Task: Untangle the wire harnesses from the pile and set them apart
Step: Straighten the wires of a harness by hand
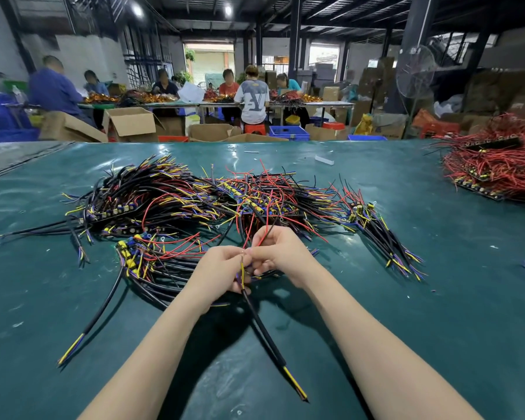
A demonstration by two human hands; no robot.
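Left hand (pixel 222 272) and right hand (pixel 281 256) pinch one wire harness (pixel 264 325) just before the pile (pixel 194 201).

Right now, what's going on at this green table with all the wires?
A person works at one harness from the tangled pile on the green table. The left hand grips a black cable whose free end trails toward the camera, while the right hand pinches thin red wires leading back into the pile. It is not yet free. A separate red heap sits far right.
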